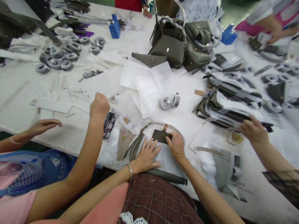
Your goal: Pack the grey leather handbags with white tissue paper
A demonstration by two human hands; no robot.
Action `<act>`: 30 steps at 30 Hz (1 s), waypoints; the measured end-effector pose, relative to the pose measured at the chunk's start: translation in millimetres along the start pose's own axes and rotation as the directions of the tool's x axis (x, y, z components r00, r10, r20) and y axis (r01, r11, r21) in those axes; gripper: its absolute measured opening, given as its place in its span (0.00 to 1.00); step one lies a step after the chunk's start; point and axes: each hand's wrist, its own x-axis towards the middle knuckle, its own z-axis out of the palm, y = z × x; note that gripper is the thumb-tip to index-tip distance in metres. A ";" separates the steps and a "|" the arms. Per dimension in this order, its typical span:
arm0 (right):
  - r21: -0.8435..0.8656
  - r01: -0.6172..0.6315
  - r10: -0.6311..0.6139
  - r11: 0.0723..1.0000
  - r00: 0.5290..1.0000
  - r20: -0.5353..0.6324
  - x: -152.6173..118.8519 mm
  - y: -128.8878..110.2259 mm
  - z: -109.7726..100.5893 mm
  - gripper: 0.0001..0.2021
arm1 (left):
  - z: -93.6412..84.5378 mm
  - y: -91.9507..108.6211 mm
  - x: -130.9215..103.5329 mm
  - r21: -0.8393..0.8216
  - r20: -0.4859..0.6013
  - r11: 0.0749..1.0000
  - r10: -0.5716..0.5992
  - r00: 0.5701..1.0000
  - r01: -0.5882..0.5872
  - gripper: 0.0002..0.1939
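An olive-grey handbag (161, 136) lies flat at the table's near edge, mostly covered in white wrapping paper (163, 160), with its flap and a gold clasp (165, 127) showing. My left hand (146, 157), a bangle on its wrist, rests flat with fingers spread on the paper over the bag. My right hand (177, 146) grips the right edge of the dark flap, thumb on it. The bag's strap (136, 146) curls out to the left.
A co-worker's hands (99, 105) (44, 126) reach in from the left beside a phone (109, 124). Another person's hand (253, 130) touches a stack of bag pieces (221, 105). Finished bags (168, 46), strap rolls (169, 102), blue boxes (115, 28) and loose paper sheets (144, 81) lie beyond.
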 end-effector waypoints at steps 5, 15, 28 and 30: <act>0.158 -0.174 0.161 0.972 0.983 0.090 51.1 -0.8 8.6 0.22 | 8.7 -4.4 -1.1 0.054 -0.035 0.998 0.029 0.999 -0.027 0.47; 0.218 0.106 -0.135 0.970 0.983 0.125 -7.4 -45.6 -14.9 0.12 | 13.7 -3.1 -1.5 0.030 -0.114 0.999 0.033 0.993 -0.030 0.46; 0.056 0.464 -0.454 0.884 0.882 -0.125 -79.3 -37.0 -1.1 0.05 | 17.0 -5.4 -11.2 -0.051 -0.324 0.998 0.013 0.946 -0.031 0.33; 0.042 0.481 -0.476 0.876 0.875 -0.091 -81.7 -36.0 -2.6 0.06 | 17.5 -5.3 -12.7 -0.022 -0.351 0.999 0.026 0.936 -0.037 0.33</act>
